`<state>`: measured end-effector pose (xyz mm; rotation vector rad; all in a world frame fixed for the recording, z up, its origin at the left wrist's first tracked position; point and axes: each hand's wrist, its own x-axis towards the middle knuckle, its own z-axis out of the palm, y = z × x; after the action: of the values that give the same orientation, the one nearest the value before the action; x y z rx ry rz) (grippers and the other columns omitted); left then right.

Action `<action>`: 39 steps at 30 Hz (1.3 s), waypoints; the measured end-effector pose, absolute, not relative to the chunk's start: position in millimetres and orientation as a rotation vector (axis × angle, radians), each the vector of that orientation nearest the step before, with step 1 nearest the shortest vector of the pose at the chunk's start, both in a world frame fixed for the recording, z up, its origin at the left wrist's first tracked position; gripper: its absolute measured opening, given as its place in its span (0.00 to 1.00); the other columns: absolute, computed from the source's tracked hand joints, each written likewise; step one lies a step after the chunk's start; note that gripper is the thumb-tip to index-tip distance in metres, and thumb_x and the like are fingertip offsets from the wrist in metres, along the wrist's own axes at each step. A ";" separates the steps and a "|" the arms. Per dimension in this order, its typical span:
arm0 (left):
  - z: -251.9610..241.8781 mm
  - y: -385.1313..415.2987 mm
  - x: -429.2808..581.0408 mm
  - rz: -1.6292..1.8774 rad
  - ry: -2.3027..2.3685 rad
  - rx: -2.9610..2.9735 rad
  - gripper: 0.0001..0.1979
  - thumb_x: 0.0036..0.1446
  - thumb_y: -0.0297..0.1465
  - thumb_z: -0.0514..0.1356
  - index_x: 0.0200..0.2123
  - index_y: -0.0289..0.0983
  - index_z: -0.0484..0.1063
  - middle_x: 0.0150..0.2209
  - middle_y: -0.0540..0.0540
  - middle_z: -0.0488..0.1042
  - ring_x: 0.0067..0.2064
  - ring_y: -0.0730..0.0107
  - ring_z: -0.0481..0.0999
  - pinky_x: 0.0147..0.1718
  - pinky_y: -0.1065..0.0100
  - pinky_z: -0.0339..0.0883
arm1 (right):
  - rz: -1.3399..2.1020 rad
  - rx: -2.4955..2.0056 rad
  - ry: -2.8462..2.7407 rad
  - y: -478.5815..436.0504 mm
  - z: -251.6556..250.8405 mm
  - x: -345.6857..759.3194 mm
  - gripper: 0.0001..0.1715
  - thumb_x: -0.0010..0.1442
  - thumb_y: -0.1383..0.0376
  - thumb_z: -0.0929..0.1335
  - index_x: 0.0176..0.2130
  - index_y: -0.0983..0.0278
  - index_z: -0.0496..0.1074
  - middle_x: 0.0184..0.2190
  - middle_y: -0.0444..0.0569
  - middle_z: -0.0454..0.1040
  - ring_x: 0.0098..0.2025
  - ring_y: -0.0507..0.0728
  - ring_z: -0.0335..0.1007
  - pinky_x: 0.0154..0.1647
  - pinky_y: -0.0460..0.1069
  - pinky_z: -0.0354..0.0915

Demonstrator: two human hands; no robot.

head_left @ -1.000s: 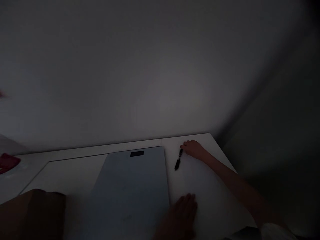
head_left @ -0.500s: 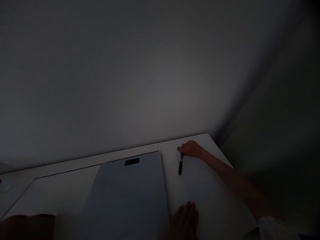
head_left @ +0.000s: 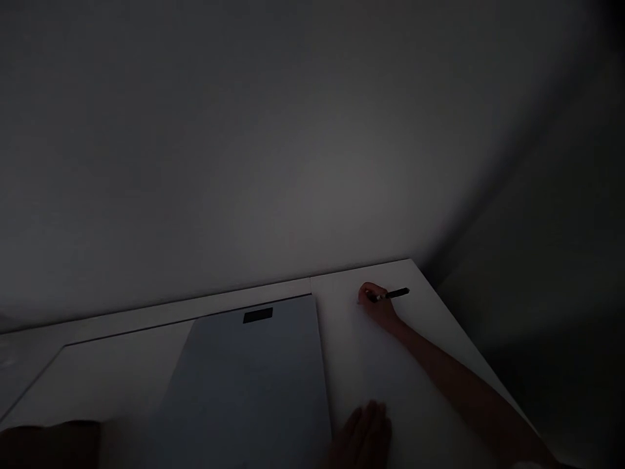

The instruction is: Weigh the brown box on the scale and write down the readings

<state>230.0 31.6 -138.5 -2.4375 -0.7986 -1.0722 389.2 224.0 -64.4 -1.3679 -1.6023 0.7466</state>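
Observation:
My right hand (head_left: 377, 305) is closed around a dark pen (head_left: 398, 293) with a lighter band. It rests on the white tabletop (head_left: 342, 326), near its far right corner. The pen's rear end points to the right, and its tip is hidden at my fingers. Close to the bottom edge of the view, my left hand (head_left: 364, 435) lies flat on the white surface, fingers stretched out side by side and holding nothing. Just left of both hands is the right edge of a bluish-grey panel (head_left: 244, 378) with a small dark rectangle (head_left: 258, 315) near its top.
A plain grey wall (head_left: 293, 163) rises behind the table's back edge. Beyond the slanting right table edge is a dark area (head_left: 561, 339). At the lower left, a dark brownish shape (head_left: 49, 446) cannot be made out. The light is very dim.
My right hand has moved slightly nearer and turned. The pen, earlier pointing down toward me below the fingers, now lies across the hand with its end to the right. My left hand has barely moved.

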 end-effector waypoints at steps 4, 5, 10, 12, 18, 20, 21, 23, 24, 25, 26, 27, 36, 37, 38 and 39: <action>-145.4 29.7 230.5 -1.040 -0.822 -2.447 0.18 0.66 0.28 0.44 0.48 0.37 0.73 0.65 0.47 0.59 0.65 0.64 0.58 0.66 0.62 0.48 | 0.769 -1.350 -1.584 222.1 -65.9 387.1 0.19 0.54 0.55 0.65 0.20 0.60 0.54 0.17 0.40 0.56 0.22 0.50 0.54 0.24 0.45 0.54; -144.8 30.3 229.9 -1.036 -0.797 -2.439 0.18 0.66 0.28 0.45 0.48 0.37 0.73 0.64 0.46 0.59 0.65 0.63 0.59 0.66 0.62 0.48 | 0.774 -1.349 -1.582 222.1 -66.5 386.7 0.20 0.54 0.55 0.64 0.19 0.60 0.54 0.17 0.40 0.56 0.22 0.50 0.54 0.24 0.46 0.53; -139.6 34.3 226.0 -1.041 -0.764 -2.432 0.19 0.66 0.27 0.44 0.48 0.36 0.73 0.64 0.46 0.61 0.65 0.63 0.58 0.67 0.61 0.46 | 0.791 -1.338 -1.574 223.5 -68.9 385.9 0.19 0.54 0.55 0.64 0.20 0.60 0.53 0.18 0.40 0.54 0.22 0.50 0.52 0.24 0.46 0.52; -140.7 33.8 224.2 -0.991 -0.747 -2.459 0.20 0.66 0.27 0.43 0.49 0.37 0.73 0.63 0.47 0.62 0.64 0.64 0.60 0.67 0.61 0.46 | 0.784 -1.338 -1.572 224.1 -69.8 385.8 0.19 0.54 0.56 0.64 0.20 0.60 0.52 0.18 0.40 0.53 0.23 0.50 0.51 0.24 0.46 0.52; -139.4 29.7 220.2 -0.932 -0.743 -2.493 0.20 0.66 0.28 0.44 0.50 0.38 0.73 0.63 0.48 0.62 0.62 0.67 0.64 0.66 0.61 0.46 | 0.780 -1.348 -1.587 224.1 -71.1 387.3 0.18 0.54 0.57 0.63 0.20 0.60 0.52 0.18 0.40 0.53 0.23 0.51 0.51 0.25 0.46 0.52; -136.6 29.0 220.1 -0.921 -0.740 -2.502 0.19 0.66 0.29 0.44 0.50 0.38 0.72 0.63 0.47 0.61 0.62 0.67 0.63 0.66 0.62 0.47 | 0.782 -1.350 -1.593 223.4 -70.1 387.7 0.17 0.54 0.57 0.63 0.21 0.60 0.51 0.19 0.40 0.53 0.24 0.51 0.52 0.26 0.46 0.53; -135.6 28.8 220.5 -0.917 -0.740 -2.510 0.19 0.66 0.29 0.45 0.51 0.38 0.72 0.64 0.47 0.60 0.63 0.67 0.62 0.66 0.62 0.47 | 0.781 -1.352 -1.593 222.9 -69.5 387.7 0.17 0.54 0.58 0.63 0.21 0.60 0.51 0.19 0.40 0.53 0.24 0.51 0.52 0.27 0.46 0.53; -134.3 28.7 221.8 -0.975 -0.779 -2.496 0.18 0.66 0.30 0.45 0.50 0.37 0.72 0.65 0.47 0.58 0.65 0.65 0.59 0.66 0.62 0.47 | 0.778 -1.360 -1.585 222.2 -68.7 387.3 0.17 0.53 0.58 0.62 0.20 0.60 0.51 0.19 0.40 0.52 0.24 0.51 0.51 0.26 0.47 0.52; -134.0 28.9 222.7 -0.999 -0.794 -2.487 0.18 0.66 0.30 0.46 0.50 0.37 0.72 0.66 0.47 0.57 0.65 0.65 0.57 0.66 0.62 0.46 | 0.776 -1.364 -1.578 222.0 -68.6 387.1 0.16 0.52 0.59 0.62 0.20 0.60 0.50 0.19 0.40 0.51 0.24 0.51 0.51 0.26 0.47 0.51; -133.6 29.2 223.5 -1.022 -0.806 -2.473 0.17 0.66 0.30 0.46 0.49 0.37 0.72 0.66 0.47 0.57 0.66 0.65 0.56 0.66 0.62 0.46 | 0.775 -1.367 -1.571 222.0 -68.9 386.9 0.16 0.52 0.59 0.62 0.20 0.60 0.50 0.19 0.39 0.51 0.24 0.51 0.50 0.26 0.47 0.50; -133.0 29.6 224.3 -1.011 -0.796 -2.470 0.17 0.66 0.30 0.46 0.49 0.36 0.72 0.66 0.46 0.56 0.66 0.64 0.56 0.67 0.62 0.46 | 0.774 -1.369 -1.565 222.2 -69.4 386.8 0.16 0.52 0.60 0.62 0.20 0.60 0.50 0.19 0.39 0.51 0.24 0.51 0.50 0.26 0.47 0.50; -132.3 30.1 224.9 -1.006 -0.788 -2.465 0.17 0.66 0.29 0.46 0.49 0.36 0.72 0.66 0.46 0.56 0.66 0.64 0.55 0.67 0.62 0.46 | 0.774 -1.370 -1.560 222.5 -70.3 386.8 0.16 0.52 0.60 0.62 0.20 0.60 0.50 0.19 0.39 0.51 0.24 0.50 0.50 0.26 0.46 0.50; -121.0 31.3 225.1 -1.075 -0.804 -2.476 0.17 0.66 0.29 0.46 0.46 0.35 0.73 0.66 0.47 0.57 0.67 0.64 0.54 0.67 0.62 0.44 | 0.796 -1.379 -1.534 223.6 -75.8 388.3 0.15 0.51 0.60 0.63 0.20 0.60 0.51 0.19 0.39 0.52 0.24 0.50 0.50 0.25 0.45 0.49; -119.0 31.5 224.6 -1.076 -0.803 -2.479 0.17 0.66 0.29 0.45 0.45 0.36 0.73 0.66 0.47 0.57 0.67 0.65 0.54 0.67 0.62 0.44 | 0.795 -1.380 -1.530 223.3 -75.0 388.2 0.15 0.51 0.60 0.63 0.20 0.60 0.51 0.19 0.39 0.51 0.24 0.50 0.49 0.25 0.45 0.49; -117.1 31.8 224.0 -1.056 -0.798 -2.489 0.17 0.66 0.29 0.45 0.45 0.36 0.73 0.66 0.48 0.57 0.67 0.65 0.54 0.67 0.63 0.44 | 0.792 -1.382 -1.526 223.0 -74.1 388.1 0.15 0.51 0.60 0.63 0.20 0.60 0.51 0.19 0.39 0.51 0.24 0.50 0.49 0.25 0.45 0.49; -115.5 32.2 223.4 -1.034 -0.790 -2.499 0.17 0.66 0.29 0.45 0.45 0.36 0.73 0.66 0.48 0.57 0.67 0.65 0.54 0.67 0.62 0.43 | 0.789 -1.382 -1.523 222.9 -73.2 388.0 0.15 0.51 0.60 0.63 0.20 0.60 0.50 0.19 0.38 0.50 0.24 0.50 0.49 0.25 0.45 0.48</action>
<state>223.4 32.2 -115.5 -2.4989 -0.7896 -1.0340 388.0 222.9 -73.2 -1.3824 -1.5226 0.7888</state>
